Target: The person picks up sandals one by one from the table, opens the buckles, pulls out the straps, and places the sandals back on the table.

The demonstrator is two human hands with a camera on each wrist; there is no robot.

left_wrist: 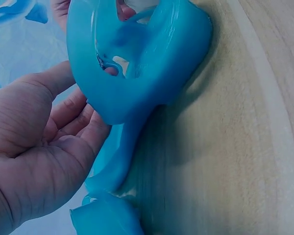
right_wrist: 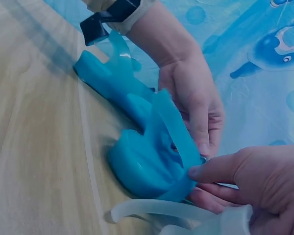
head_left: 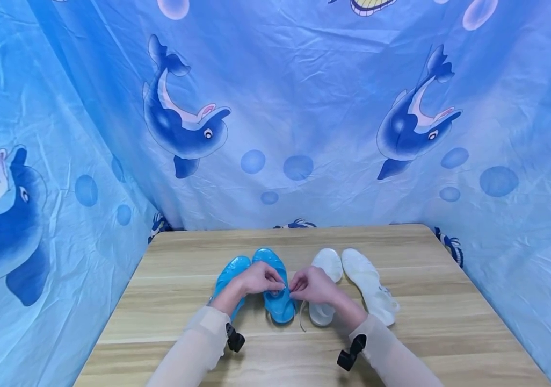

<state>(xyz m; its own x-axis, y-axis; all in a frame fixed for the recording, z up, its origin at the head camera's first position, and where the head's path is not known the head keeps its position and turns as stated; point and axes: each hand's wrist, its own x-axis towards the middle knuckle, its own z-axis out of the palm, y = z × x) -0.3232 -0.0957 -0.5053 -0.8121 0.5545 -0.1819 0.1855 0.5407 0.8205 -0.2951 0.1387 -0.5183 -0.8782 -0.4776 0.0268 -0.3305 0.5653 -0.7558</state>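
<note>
Two blue jelly sandals lie side by side; the inner blue sandal is between my hands, its heel toward me. My left hand pinches near the small metal buckle on its ankle strap, at the outer side. Against that same strap, my right hand presses thumb and fingers together near the buckle. The left wrist view shows the left palm beside the sandal, fingertips partly hidden behind it. To the left, under the left wrist, sits the other blue sandal.
A whitish translucent sandal stands right beside my right hand, its loose strap reaching toward the blue pair. Its mate lies farther right. All rest on a wooden table, with a blue dolphin-print cloth behind and around.
</note>
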